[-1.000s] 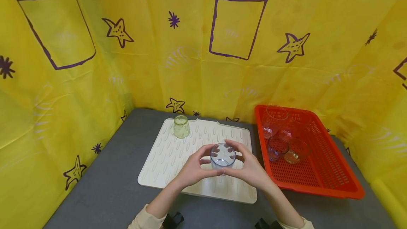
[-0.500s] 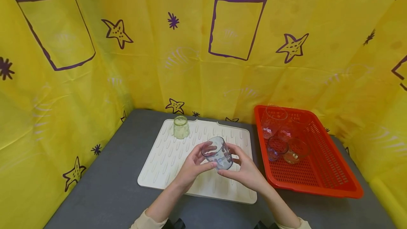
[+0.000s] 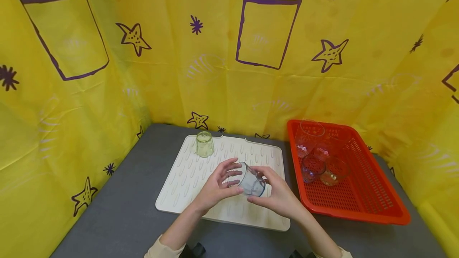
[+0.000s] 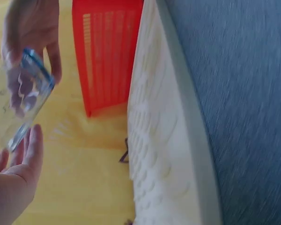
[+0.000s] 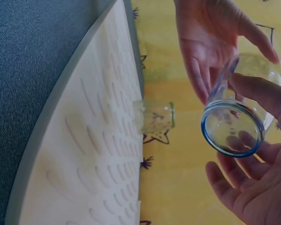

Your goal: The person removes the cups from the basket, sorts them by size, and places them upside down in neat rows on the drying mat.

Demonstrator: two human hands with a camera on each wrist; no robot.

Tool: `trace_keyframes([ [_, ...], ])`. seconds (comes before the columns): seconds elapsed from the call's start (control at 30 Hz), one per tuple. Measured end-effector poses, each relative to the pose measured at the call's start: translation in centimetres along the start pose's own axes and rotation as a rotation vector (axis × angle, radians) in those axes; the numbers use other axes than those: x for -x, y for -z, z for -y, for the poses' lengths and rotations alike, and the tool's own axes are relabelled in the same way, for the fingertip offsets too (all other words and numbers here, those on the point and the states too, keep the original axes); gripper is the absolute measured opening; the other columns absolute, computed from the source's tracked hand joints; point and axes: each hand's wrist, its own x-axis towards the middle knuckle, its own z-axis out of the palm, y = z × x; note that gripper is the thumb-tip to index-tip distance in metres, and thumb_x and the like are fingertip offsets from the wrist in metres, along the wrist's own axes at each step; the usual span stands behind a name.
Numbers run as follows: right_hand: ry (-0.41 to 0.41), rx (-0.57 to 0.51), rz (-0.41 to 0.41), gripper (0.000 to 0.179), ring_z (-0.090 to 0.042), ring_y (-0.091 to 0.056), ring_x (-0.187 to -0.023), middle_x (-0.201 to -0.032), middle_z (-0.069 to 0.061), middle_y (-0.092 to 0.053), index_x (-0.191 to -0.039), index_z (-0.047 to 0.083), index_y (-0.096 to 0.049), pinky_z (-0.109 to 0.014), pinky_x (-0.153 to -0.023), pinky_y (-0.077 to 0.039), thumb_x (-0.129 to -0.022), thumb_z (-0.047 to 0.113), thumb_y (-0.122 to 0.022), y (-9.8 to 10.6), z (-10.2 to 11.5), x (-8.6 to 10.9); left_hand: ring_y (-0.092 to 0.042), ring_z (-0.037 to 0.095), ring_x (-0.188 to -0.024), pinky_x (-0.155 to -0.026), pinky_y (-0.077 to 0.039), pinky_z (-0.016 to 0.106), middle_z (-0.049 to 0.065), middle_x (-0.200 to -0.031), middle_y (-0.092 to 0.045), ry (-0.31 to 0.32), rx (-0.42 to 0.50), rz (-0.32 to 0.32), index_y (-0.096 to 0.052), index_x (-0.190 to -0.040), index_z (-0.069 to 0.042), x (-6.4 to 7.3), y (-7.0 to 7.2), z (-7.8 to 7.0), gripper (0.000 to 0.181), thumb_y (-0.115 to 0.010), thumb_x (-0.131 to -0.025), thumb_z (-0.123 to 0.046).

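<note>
A clear bluish drinking glass (image 3: pixel 254 185) is held above the white ribbed mat (image 3: pixel 184 188), tipped on its side with its mouth toward the left hand. My right hand (image 3: pixel 279 196) grips it, thumb on the near side and fingers behind; the right wrist view shows the blue-edged base (image 5: pixel 232 153). Beside the mouth, my left hand (image 3: pixel 212 188) has its fingers spread and extended. Whether they touch the glass I cannot tell. On the mat's back left corner stands a green glass (image 3: pixel 204 147), upside down by its narrower top.
A red perforated basket (image 3: pixel 358 212) sits right of the mat, with several clear and tinted glasses (image 3: pixel 312 168) in its left part. A dark grey table (image 3: pixel 122 210) lies underneath. Yellow patterned cloth (image 3: pixel 222 86) hangs behind and on both sides.
The glass has turned from mouth up to lying sideways, its mouth swinging left. My left fingers have loosened from around it and spread, while the right hand keeps its grip.
</note>
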Motion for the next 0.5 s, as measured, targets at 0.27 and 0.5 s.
trace_keyframes([
  [0.27, 0.052, 0.034, 0.048, 0.068, -0.009, -0.049, -0.088, -0.112, 0.015, -0.05, -0.127, 0.033, -0.045, -0.026, -0.07, -0.048, -0.069, 0.031, -0.081, 0.5, 0.9, 0.3, -0.049, 0.022, -0.114, -0.092, -0.045, 0.038, 0.002, -0.127, -0.049, 0.01, -0.268, 0.026, -0.042, -0.133, -0.02, 0.3, 0.2, -1.6, 0.064, -0.075, -0.077, -0.018],
  [0.5, 0.018, -0.08, 0.067, 0.067, -0.021, -0.052, -0.097, -0.118, -0.003, -0.052, -0.129, 0.013, -0.047, -0.032, -0.081, -0.048, -0.07, 0.013, -0.08, 1.2, 3.7, 0.5, -0.047, 0.025, -0.116, -0.091, -0.045, 0.034, 0.006, -0.128, -0.048, 0.026, -0.151, 0.011, -0.044, -0.132, -0.015, 0.3, 0.6, -0.5, 0.062, -0.074, -0.077, -0.013],
])
